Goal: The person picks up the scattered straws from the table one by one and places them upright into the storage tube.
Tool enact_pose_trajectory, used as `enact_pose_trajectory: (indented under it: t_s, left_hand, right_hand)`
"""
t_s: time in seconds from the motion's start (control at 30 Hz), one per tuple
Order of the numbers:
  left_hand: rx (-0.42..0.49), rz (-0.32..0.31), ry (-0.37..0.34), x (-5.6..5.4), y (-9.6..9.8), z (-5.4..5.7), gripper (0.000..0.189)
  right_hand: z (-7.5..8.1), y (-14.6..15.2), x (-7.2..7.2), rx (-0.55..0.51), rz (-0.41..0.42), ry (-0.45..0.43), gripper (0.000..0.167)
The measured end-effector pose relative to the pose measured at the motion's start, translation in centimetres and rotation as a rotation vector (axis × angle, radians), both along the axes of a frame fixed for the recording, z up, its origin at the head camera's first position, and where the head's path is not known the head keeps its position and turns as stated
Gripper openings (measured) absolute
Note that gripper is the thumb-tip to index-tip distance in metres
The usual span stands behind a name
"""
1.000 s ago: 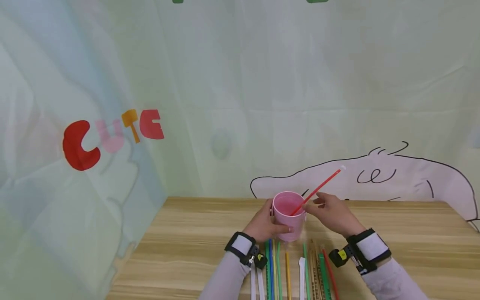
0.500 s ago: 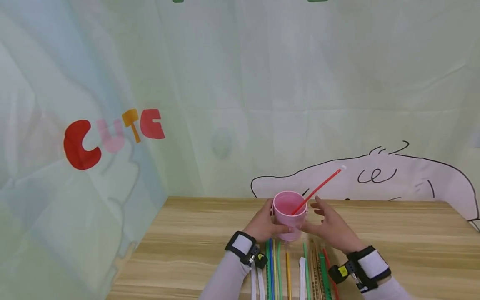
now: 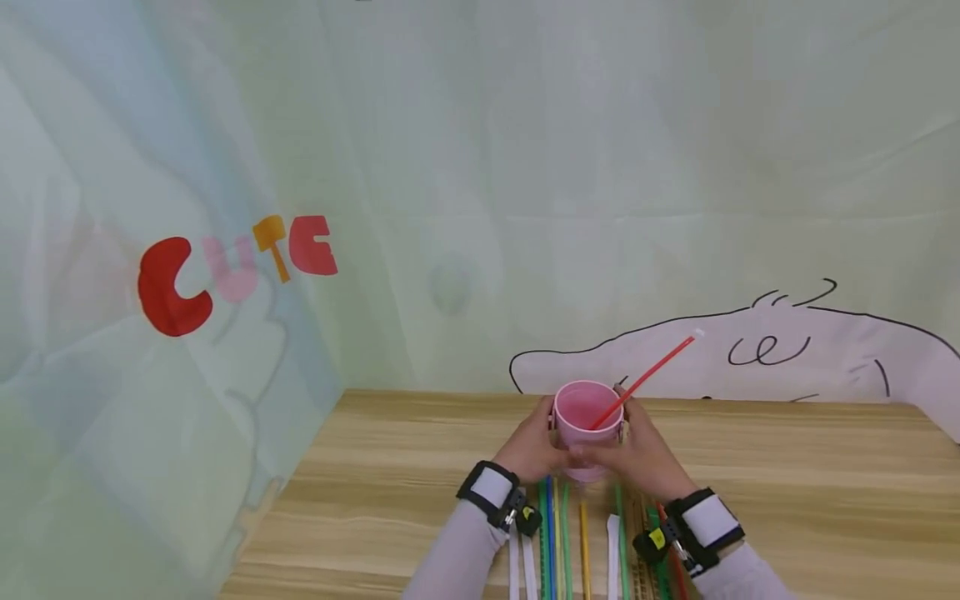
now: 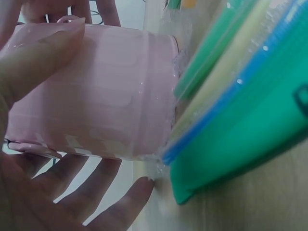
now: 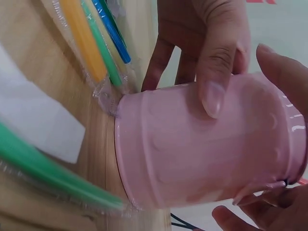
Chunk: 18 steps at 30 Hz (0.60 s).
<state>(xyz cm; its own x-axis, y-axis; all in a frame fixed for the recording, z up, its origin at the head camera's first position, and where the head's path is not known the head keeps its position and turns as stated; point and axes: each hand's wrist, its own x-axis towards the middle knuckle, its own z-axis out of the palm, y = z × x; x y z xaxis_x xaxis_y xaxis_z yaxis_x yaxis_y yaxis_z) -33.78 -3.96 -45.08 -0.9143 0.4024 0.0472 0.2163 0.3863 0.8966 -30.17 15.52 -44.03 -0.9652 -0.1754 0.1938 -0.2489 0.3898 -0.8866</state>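
Observation:
A small pink bucket (image 3: 579, 438) stands upright near the back of the wooden table, held from both sides. My left hand (image 3: 528, 446) grips its left side, thumb across the front and fingers behind, as the left wrist view shows on the bucket wall (image 4: 110, 86). On the opposite side, my right hand (image 3: 645, 454) holds it with the thumb in front and fingers bent around the side. Leaning out of the bucket to the upper right is a red straw (image 3: 648, 375) with a clear, whitish tip. The bucket's bottom inside is hidden.
In front of the bucket lies a row of wrapped straws and sticks: a blue one (image 3: 551, 533), a yellow one (image 3: 585, 550), a white one (image 3: 613, 550), several green and brown ones. Behind the wooden table (image 3: 405, 467) hangs a printed curtain (image 3: 465, 167).
My right hand has let go of the red straw, leaving it leaning in the bucket, and has moved down to the bucket's right side. The left hand keeps its hold.

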Motion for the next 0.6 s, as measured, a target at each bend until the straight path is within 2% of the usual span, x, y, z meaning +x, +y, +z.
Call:
enact_pose_trajectory:
  t_s: [0.13, 0.33, 0.5, 0.6]
  left_hand:
    - [0.001, -0.009, 0.006, 0.0, 0.41, 0.03, 0.095]
    - [-0.011, -0.034, 0.039, -0.18, 0.71, -0.05, 0.094]
    - [-0.013, -0.034, 0.032, -0.12, 0.37, 0.08, 0.103]
    - [-0.043, -0.01, 0.039, -0.08, -0.12, 0.44, 0.11]
  right_hand:
    - [0.01, -0.14, -0.28, -0.025, -0.01, 0.018, 0.1]
    - [0.35, -0.06, -0.02, 0.002, -0.076, -0.027, 0.096]
    - [0.25, -0.27, -0.1, 0.005, -0.077, -0.021, 0.093]
    - [-0.01, -0.49, -0.38, 0.009, -0.071, 0.0, 0.092]
